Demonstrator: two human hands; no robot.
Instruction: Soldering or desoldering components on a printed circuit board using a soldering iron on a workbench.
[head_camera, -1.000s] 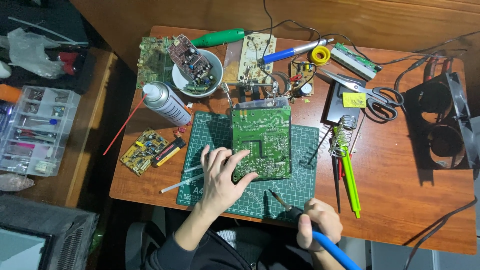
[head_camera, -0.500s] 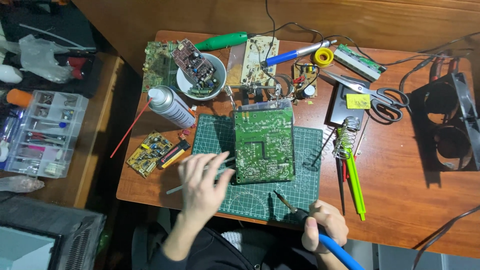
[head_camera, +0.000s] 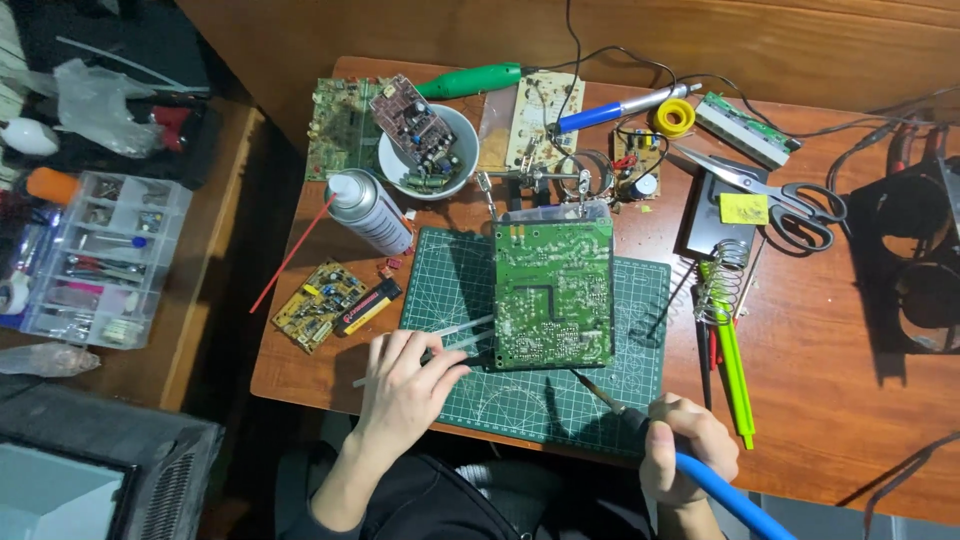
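Far left, off the desk at 9 o'clock: one clear parts box (head_camera: 95, 260) on the side bench, handy but out of the work area. On the desk, one spray can (head_camera: 368, 212) lies on its side at 11 o'clock of my left hand, one small yellow board (head_camera: 318, 306) just beside the cutting mat (head_camera: 450, 285).

My left hand (head_camera: 405, 385) sits on the mat's lower left, fingers curled and pinching a thin pair of tweezers (head_camera: 455, 332) whose tips point at 2 o'clock toward the green circuit board (head_camera: 553, 293); I'd say held low for steadiness. The board lies solder side up in the mat's middle, top edge in a small clamp stand so it stays put.

One white bowl (head_camera: 428, 150) with a board in it at 12 o'clock. My right hand (head_camera: 683, 445) at 5 o'clock of the board, fingers wrapped tight round one blue-handled soldering iron (head_camera: 640, 418), tip touching or just short of the board's lower right corner; cannot tell which.

Right: one pair of scissors (head_camera: 780, 200), one solder spool (head_camera: 675, 117). Boards counted: about six.
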